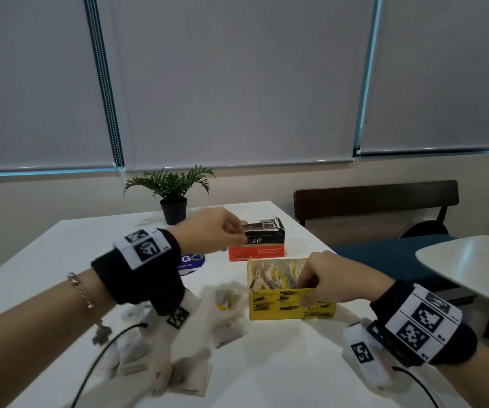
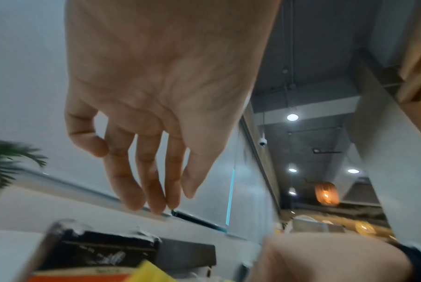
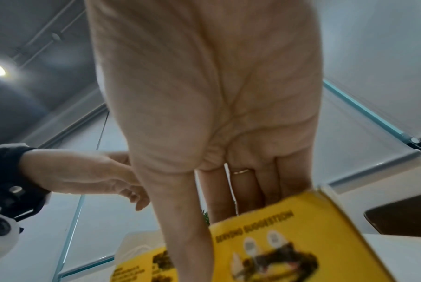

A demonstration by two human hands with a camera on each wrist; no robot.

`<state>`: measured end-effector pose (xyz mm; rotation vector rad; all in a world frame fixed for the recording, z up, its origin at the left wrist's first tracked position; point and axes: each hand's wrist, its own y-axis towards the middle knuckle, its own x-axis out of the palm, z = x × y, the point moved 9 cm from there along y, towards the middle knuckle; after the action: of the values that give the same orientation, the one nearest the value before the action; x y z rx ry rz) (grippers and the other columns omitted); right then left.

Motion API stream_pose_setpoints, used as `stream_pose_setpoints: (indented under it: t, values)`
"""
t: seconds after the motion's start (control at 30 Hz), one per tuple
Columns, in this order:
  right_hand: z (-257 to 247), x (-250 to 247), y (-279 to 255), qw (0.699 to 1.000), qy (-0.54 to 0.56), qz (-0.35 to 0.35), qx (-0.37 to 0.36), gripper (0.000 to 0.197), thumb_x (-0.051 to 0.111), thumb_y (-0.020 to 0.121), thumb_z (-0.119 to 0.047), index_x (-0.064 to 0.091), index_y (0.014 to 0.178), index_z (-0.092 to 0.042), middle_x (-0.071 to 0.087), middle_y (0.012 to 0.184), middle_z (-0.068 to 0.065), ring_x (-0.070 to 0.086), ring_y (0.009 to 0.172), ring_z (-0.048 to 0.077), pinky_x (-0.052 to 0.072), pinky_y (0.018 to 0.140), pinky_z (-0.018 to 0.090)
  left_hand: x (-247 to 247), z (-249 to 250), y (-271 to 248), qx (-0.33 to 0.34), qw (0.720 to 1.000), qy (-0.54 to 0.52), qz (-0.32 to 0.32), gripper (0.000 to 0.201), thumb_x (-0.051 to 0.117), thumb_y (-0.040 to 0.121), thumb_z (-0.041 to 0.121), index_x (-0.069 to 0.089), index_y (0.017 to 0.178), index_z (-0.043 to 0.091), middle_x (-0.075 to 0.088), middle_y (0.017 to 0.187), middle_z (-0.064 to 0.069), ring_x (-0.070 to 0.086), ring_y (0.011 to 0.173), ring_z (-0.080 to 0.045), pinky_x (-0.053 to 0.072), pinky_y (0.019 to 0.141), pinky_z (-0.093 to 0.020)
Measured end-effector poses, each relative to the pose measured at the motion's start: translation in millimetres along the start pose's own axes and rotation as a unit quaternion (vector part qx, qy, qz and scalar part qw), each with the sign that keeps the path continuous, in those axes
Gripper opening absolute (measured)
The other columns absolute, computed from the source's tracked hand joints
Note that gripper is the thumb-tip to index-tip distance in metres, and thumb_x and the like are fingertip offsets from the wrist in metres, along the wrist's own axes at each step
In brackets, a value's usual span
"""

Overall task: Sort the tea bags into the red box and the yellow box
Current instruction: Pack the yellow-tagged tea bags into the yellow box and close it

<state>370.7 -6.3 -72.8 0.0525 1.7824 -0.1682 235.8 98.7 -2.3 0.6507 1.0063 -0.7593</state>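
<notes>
With its loose fingers holding nothing, the left hand (image 1: 210, 231) hovers at the red box (image 1: 257, 245) near the table's (image 1: 60, 245) far edge, so the loose tea bags (image 1: 228, 329) lie back toward the near edge beneath its wrist, while the right hand (image 1: 322, 279) pinches the yellow box's (image 1: 290, 304) near wall.

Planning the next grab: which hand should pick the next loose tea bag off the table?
Left. The left hand hovers empty by the red box, its fingers loose. The right hand pinches the yellow box wall. Loose tea bags lie on the left side.
</notes>
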Motion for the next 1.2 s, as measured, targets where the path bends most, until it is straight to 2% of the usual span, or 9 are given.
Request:
stream_pose_setpoints:
  t: [0.27,0.43,0.63,0.8,0.87,0.93,1.03,1.13,1.2]
  values:
    - [-60.1,-46.8,-21.6,0.989,-0.004,0.136,-0.054,0.011,0.073,0.080,-0.028,0.073,0.075,-0.019,0.070,0.075,-0.006,0.063,0.070,0.007,0.044,0.055,0.016,-28.6,-97.8,-53.3,-0.115,0.988,0.072,-0.076,0.013,0.073,0.083,0.026,0.070,0.096,0.024,0.073,0.096,0.004,0.065,0.072,-0.007,0.050,0.080,-0.026]
    - [-126.8,-9.6,-8.7,0.990,-0.005,0.022,-0.136,0.018,0.072,0.083,-0.029,0.072,0.099,-0.020,0.068,0.098,-0.009,0.056,0.071,0.000,0.042,0.061,0.012,-13.3,-140.4,-85.6,-0.178,0.968,0.111,-0.136,0.028,0.074,0.082,0.030,0.064,0.108,0.025,0.067,0.107,0.007,0.063,0.100,-0.016,0.043,0.078,-0.020]
    - [-171.4,36.3,33.7,0.981,-0.126,-0.058,-0.136,0.047,0.061,0.093,-0.023,0.050,0.138,-0.018,0.055,0.129,0.008,0.053,0.117,0.024,0.037,0.079,0.025,12.2,-162.7,-89.7,-0.193,0.961,0.122,-0.155,0.053,0.074,0.080,0.041,0.051,0.126,0.030,0.056,0.120,0.005,0.052,0.101,-0.013,0.040,0.089,-0.024]
    - [-177.5,52.1,61.2,0.963,-0.228,-0.129,-0.064,0.046,0.068,0.088,-0.020,0.054,0.129,-0.005,0.062,0.121,0.011,0.061,0.108,0.026,0.044,0.072,0.028,40.1,-155.2,-74.1,-0.178,0.959,0.091,-0.200,0.068,0.075,0.077,0.048,0.043,0.135,0.035,0.052,0.127,0.006,0.053,0.108,-0.013,0.041,0.098,-0.029]
    - [-175.4,51.8,68.0,0.959,-0.247,-0.135,-0.045,0.016,0.069,0.087,-0.015,0.060,0.095,-0.003,0.063,0.094,0.010,0.060,0.081,0.023,0.042,0.057,0.022,45.3,-148.3,-66.4,-0.158,0.957,0.128,-0.205,0.064,0.075,0.078,0.045,0.047,0.134,0.034,0.055,0.126,0.006,0.054,0.107,-0.013,0.040,0.101,-0.031]
    - [-173.4,48.4,72.6,0.960,-0.248,-0.123,-0.035,0.017,0.066,0.088,-0.009,0.056,0.077,-0.003,0.058,0.079,0.008,0.050,0.062,0.020,0.033,0.047,0.020,45.9,-144.9,-61.1,-0.147,0.957,0.150,-0.200,0.050,0.074,0.079,0.041,0.055,0.125,0.031,0.060,0.120,0.005,0.056,0.107,-0.015,0.042,0.102,-0.034]
    - [-171.1,46.8,74.6,0.961,-0.246,-0.124,-0.037,0.014,0.073,0.083,-0.010,0.061,0.082,-0.002,0.058,0.076,0.007,0.052,0.064,0.019,0.034,0.046,0.020,42.9,-147.7,-58.6,-0.139,0.960,0.146,-0.193,0.029,0.064,0.087,0.036,0.062,0.113,0.024,0.064,0.114,0.003,0.059,0.105,-0.018,0.047,0.097,-0.035]
    - [-167.0,41.0,77.5,0.969,-0.200,-0.139,-0.036,0.035,0.079,0.076,-0.015,0.067,0.107,-0.004,0.067,0.093,0.008,0.061,0.082,0.021,0.051,0.063,0.026,29.3,-152.7,-56.3,-0.126,0.970,0.124,-0.165,0.017,0.066,0.088,0.032,0.063,0.102,0.023,0.065,0.106,0.002,0.058,0.090,-0.017,0.047,0.081,-0.028]
    - [-164.1,27.7,83.6,0.983,-0.126,-0.123,-0.042,0.030,0.078,0.077,-0.017,0.071,0.105,-0.008,0.073,0.099,0.006,0.063,0.076,0.016,0.055,0.068,0.027,15.1,-154.2,-56.4,-0.122,0.980,0.082,-0.134,0.014,0.070,0.086,0.030,0.061,0.095,0.024,0.063,0.104,0.003,0.056,0.081,-0.016,0.046,0.072,-0.024]
